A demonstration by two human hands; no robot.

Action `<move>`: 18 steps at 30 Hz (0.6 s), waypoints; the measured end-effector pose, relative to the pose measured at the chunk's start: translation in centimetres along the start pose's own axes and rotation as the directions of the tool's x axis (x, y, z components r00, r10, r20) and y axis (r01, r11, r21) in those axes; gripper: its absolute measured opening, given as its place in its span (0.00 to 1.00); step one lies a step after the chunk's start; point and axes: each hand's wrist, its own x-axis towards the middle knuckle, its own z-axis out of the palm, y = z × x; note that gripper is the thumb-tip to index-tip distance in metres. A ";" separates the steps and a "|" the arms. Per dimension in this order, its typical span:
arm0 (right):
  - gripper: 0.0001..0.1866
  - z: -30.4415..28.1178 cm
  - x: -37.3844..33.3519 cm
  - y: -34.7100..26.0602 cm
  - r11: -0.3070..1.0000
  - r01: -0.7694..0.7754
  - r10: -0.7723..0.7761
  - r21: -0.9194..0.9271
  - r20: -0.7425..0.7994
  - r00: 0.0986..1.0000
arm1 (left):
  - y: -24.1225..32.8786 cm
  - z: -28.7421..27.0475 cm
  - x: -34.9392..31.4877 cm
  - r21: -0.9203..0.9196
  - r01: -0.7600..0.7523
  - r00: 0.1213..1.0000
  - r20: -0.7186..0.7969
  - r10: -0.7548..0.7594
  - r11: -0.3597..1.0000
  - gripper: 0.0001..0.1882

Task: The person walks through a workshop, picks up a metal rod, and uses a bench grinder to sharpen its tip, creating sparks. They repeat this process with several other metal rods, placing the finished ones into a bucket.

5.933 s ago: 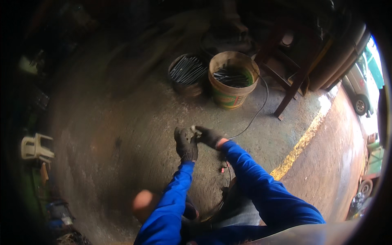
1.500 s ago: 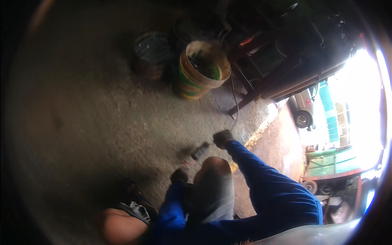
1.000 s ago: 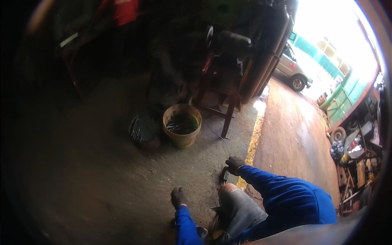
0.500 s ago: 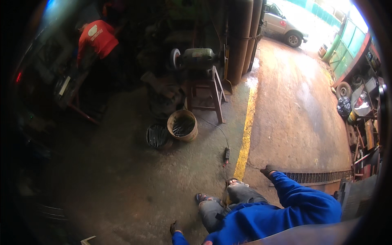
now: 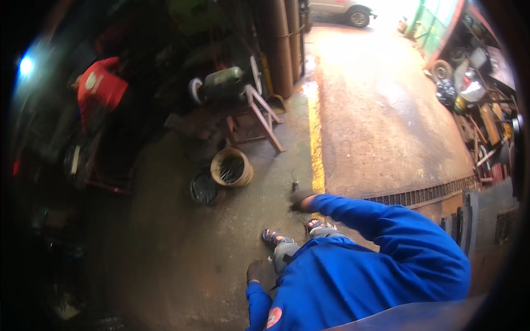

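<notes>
"One metal stand (image 5: 266,122), upper centre?"
"Yes; below it, a bucket (image 5: 245,179) of dark rods (image 5: 232,169)."
"Grip?"
"Can't tell, left hand (image 5: 255,272) or right hand (image 5: 301,200); dark block (image 5: 295,185) at frame centre, by the right."

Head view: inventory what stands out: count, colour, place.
Round bucket: 1, tan, left-centre
Round container: 1, dark, beside bucket
Metal stand: 1, brown, behind bucket
Grinder: 1, green, on stand
Tall cylinders: 2, brown, top
Painted stripe: 1, yellow, centre
Vehicle: 1, pale, top
Co-worker: 1, red-shirted, left
Cluttered pile: 1, mixed, right
Small object: 1, dark, centre
Sleeves: 2, blue, lower
Left gloved hand: 1, dark, below centre
Right gloved hand: 1, dark, centre
</notes>
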 end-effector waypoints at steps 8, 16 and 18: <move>0.27 -6.2 -4.5 -46.5 0.302 0.952 -0.953 0.055 0.054 0.300 | -4.1 2.8 1.1 -0.092 0.211 0.939 0.297 -0.175 0.973 0.27; 0.27 -5.4 -7.5 -53.0 0.161 0.958 -0.971 0.237 0.213 0.111 | -1.5 -1.7 0.2 -0.362 0.448 0.889 0.280 -0.362 0.818 0.27; 0.27 -5.6 -7.5 -52.1 0.196 0.950 -0.962 0.241 0.235 0.139 | -0.8 -1.3 0.2 -0.378 0.457 0.885 0.286 -0.368 0.805 0.27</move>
